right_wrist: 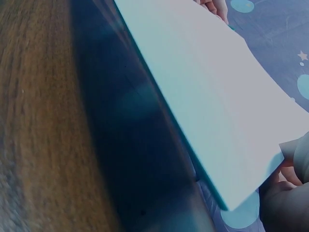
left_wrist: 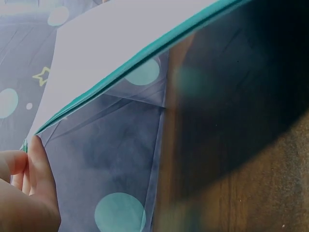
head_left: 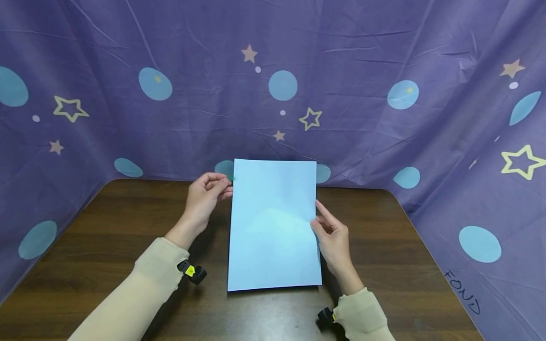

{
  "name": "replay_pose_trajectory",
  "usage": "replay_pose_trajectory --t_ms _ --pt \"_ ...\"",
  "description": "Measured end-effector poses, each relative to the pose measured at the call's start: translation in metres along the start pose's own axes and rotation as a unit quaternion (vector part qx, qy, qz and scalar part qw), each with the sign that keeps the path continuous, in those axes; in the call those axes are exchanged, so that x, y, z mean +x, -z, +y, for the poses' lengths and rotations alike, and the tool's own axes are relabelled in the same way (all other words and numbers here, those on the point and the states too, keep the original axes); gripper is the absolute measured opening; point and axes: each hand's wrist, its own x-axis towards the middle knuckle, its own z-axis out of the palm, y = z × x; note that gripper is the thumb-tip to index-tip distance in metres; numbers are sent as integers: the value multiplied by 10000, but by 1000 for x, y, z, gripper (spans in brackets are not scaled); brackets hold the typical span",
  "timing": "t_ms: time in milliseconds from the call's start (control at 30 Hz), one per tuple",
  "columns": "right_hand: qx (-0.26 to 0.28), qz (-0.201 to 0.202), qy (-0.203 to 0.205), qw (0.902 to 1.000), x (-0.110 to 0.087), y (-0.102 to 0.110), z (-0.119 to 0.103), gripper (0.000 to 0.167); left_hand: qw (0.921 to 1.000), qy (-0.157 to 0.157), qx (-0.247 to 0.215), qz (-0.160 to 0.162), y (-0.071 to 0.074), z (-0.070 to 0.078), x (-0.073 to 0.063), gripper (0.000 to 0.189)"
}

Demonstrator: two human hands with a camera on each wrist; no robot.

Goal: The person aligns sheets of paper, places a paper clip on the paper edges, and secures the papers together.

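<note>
A stack of light blue paper (head_left: 275, 246) is held up over the table, its thin layered edge (left_wrist: 140, 58) showing in the left wrist view. On its right long side my right hand (head_left: 334, 239) grips the sheets, thumb in front and fingers behind. My left hand (head_left: 204, 199) is at the upper left edge, pinching a small green paper clip (head_left: 232, 178) between thumb and index finger. The clip (left_wrist: 25, 145) sits right at the paper's edge; most of it is hidden by the fingertips.
A brown wooden table (head_left: 128, 227) lies below, with the paper's dark shadow or reflection on it. A purple curtain (head_left: 350, 118) with stars and blue dots surrounds its back and sides. Small black wrist cameras (head_left: 198, 274) sit at both sleeves.
</note>
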Motion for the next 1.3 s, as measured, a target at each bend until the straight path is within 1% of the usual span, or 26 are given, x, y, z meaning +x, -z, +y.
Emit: replay_pose_trajectory --t_ms 200,433,467,600,700,800,1067,1300 --pt "14 2 78 10000 0 0 0 53 9999 65 27 122 0 1 1 26" --pt "55 7 297 9995 0 -1 -1 52 9997 22 39 228 1 3 1 19" --pt "64 8 309 9995 -1 -1 -1 52 9997 11 54 235 1 4 1 19" --pt "85 15 325 9994 -1 0 -2 52 9995 3 131 270 1 5 1 27" --pt "84 23 335 9994 -2 -1 -2 51 9994 -4 187 302 1 5 1 28" --pt "80 31 356 9993 -1 -1 -2 51 9992 -27 193 341 1 5 1 23" --pt "77 34 502 9987 -1 -1 -2 51 9987 -69 277 416 0 6 0 34" --pt "65 59 576 9983 -1 -1 -2 50 9984 -69 352 431 0 7 -1 28"
